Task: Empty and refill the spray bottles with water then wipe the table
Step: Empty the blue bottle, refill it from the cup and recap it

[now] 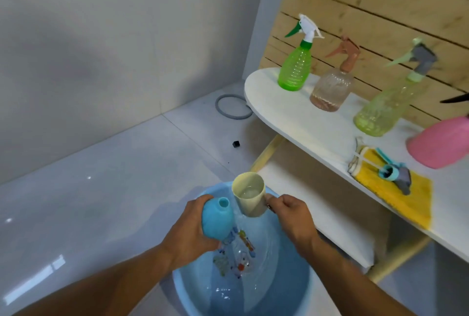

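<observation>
A: Gripping what? Left hand (189, 226) wraps the capless blue bottle (215, 218) over the blue basin (291, 290).
B: Right hand (291, 216) pinches the cream cup (250, 195), water inside, beside the bottle mouth.
A: Farther?
B: Spray head (392, 173) on yellow cloth (406, 199); green bottle (295, 66) upright on table (291, 117).

Head cam, looks fwd-down, close over basin (291, 290).

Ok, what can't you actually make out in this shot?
Head view only:
- Blue bottle: lower body hidden by the left hand.
- Pink bottle: cut off by the right frame edge.
- Cup handle: covered by the right hand.
- Basin: bottom picture blurred by water.
</observation>
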Available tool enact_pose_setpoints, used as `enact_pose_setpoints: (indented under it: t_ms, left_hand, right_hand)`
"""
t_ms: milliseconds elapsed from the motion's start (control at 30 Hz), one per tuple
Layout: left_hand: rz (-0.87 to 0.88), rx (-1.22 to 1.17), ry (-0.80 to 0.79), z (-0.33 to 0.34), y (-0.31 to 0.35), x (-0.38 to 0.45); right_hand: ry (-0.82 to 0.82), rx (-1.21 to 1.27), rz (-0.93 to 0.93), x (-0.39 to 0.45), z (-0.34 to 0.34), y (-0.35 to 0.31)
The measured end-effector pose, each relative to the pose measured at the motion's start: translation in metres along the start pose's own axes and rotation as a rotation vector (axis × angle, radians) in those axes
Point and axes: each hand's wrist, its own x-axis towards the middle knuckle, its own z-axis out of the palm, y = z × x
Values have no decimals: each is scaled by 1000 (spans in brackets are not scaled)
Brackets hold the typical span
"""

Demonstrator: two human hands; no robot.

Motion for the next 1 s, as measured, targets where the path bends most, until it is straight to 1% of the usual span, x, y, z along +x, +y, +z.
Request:
enact_pose_setpoints:
  t_ms: [133,333,533,667,867,1000]
  left_hand:
    - [-31,86,6,3,22,5]
    - [-84,156,5,4,32,4]
    - [-72,195,11,6,41,3]
    - [-63,193,9,6,46,4]
    - [-38,171,23,6,47,6]
    - [-27,156,32,7,46,7]
  right_hand:
    - [26,-27,-114,-11,-22,-19]
    - [69,-129,-226,-27,-44,-41]
    - [112,-258,-317,-39,-51,-56]
    - [142,-346,-368,-44,-51,-62]
    - [209,-435,-497,-47,-53,-70]
    - [239,-500,-535,-50,-53,-75]
